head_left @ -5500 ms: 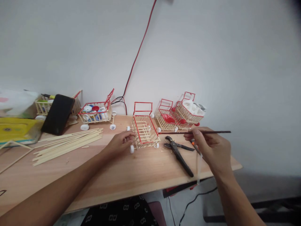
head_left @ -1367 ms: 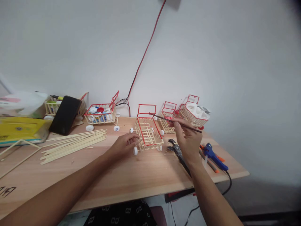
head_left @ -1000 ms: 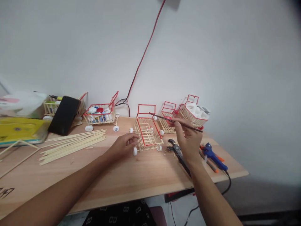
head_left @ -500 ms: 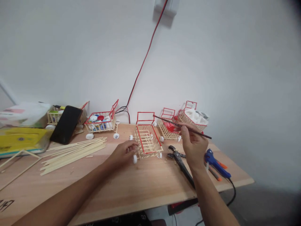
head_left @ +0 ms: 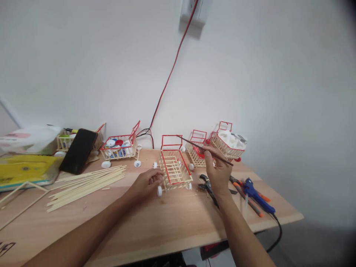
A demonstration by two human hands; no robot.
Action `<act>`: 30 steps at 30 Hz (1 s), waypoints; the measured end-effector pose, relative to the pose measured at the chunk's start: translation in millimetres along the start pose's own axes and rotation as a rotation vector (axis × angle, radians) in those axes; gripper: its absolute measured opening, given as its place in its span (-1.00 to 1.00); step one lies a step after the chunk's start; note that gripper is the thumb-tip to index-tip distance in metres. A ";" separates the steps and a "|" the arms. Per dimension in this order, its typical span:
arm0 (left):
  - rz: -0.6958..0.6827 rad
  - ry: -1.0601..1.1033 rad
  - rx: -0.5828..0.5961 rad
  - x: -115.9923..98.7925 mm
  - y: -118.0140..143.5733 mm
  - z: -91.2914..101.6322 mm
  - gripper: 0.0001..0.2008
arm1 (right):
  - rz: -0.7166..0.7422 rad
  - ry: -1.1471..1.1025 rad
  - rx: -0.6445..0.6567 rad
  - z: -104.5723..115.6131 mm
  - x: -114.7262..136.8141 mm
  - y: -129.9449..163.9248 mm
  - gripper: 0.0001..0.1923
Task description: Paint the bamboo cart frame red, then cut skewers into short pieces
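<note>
In the head view a miniature shopping cart (head_left: 174, 170) made of thin wooden sticks stands on the wooden table, with white wheels and red paint on its basket rim and handle frame. My left hand (head_left: 148, 181) is at its left side, fingers curled and closed on the cart's side. A thin dark paintbrush (head_left: 191, 143) is pinched in my right hand (head_left: 218, 170). Its tip meets the top bar of the handle frame. Behind my right hand, partly hidden, another small cart (head_left: 191, 150) has something red in its basket.
Pliers (head_left: 205, 182) and a blue glue gun (head_left: 257, 194) lie on the right. Left of the cart are loose wooden sticks (head_left: 89, 185), a cart of bottle caps (head_left: 118, 146), a phone (head_left: 78, 151) and a yellow packet (head_left: 30, 168). A cart with white contents (head_left: 229, 140) stands back right.
My right hand has moved left, carrying the brush tip from the right end of the handle's top bar towards its middle. My left hand stays by the cart. The view has shifted slightly.
</note>
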State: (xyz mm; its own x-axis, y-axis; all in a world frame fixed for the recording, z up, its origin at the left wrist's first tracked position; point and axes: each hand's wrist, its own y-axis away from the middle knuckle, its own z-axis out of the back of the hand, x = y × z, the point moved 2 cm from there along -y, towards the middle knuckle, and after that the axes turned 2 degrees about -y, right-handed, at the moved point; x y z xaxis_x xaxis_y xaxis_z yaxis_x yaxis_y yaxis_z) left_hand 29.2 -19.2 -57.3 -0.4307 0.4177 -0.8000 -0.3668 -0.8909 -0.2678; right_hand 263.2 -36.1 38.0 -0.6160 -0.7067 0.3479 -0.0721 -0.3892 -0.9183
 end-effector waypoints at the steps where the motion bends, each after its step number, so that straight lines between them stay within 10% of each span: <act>1: -0.008 -0.001 0.000 0.1 -0.3 0.0 -0.67 | 0.000 0.006 -0.006 0.1 -2.4 1.0 -0.81; 30: -0.037 -0.019 -0.005 3.0 1.8 1.4 -0.69 | -0.006 0.046 -0.058 12.2 14.1 10.2 -0.81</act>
State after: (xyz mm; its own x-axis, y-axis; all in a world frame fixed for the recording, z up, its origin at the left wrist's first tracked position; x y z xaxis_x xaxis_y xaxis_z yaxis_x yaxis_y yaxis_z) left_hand 26.1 -19.3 -59.4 -0.4327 0.4536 -0.7791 -0.3787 -0.8757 -0.2995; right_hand 263.3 -57.2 35.9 -0.6508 -0.6760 0.3456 -0.1201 -0.3578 -0.9260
